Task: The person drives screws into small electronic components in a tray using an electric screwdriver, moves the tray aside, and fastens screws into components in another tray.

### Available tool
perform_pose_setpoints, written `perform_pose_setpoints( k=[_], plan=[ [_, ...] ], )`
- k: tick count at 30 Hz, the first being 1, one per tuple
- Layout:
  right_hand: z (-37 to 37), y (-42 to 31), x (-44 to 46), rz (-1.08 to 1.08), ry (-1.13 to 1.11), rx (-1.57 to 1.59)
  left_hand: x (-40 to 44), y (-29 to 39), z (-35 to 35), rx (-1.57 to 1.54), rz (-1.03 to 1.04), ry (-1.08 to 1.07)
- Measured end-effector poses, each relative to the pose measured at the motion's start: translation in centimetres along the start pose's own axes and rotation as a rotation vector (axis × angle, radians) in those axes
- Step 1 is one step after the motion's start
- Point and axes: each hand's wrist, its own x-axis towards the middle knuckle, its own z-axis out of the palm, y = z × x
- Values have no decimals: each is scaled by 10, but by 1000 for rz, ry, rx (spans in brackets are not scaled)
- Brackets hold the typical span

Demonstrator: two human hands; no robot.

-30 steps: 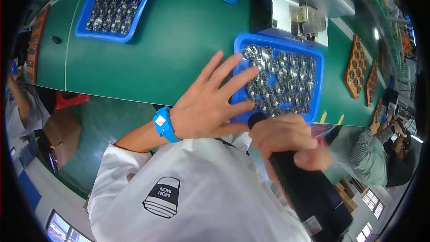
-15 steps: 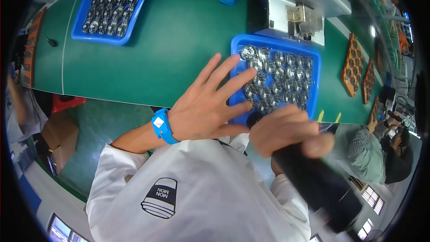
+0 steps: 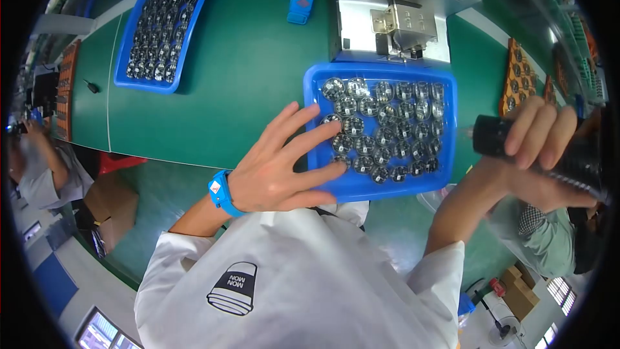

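Observation:
My left hand lies with fingers spread over the left edge of a blue tray, its fingertips at the leftmost parts. Inside that tray stand rows of small clear round parts with black-and-silver insides. A blue wrist strap circles my left wrist. Right of the tray, my right hand is wrapped round a black electric screwdriver, held sideways in the air with its thin tip pointing left. The screwdriver's rear end is dark and partly lost at the edge of view.
Behind the tray stands a metal machine on the green table. A second blue tray of similar parts is at the back left. A blue strap lies near the machine. Orange racks stand at right; a co-worker sits beyond.
My right hand has swung up and right with the screwdriver, away from the tray's front edge, uncovering more parts. My left hand stays spread at the tray's left side. The view has shifted slightly.

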Motion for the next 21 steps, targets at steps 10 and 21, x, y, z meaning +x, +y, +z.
perform_pose_setpoints(
  k=[10,21],
  plan=[
    [-31,39,7,68,-123,73,47,-16,-25,10,-348,231],
    [-26,45,-12,222,37,0,96,-2,-13,128,-57,215]
  ],
)
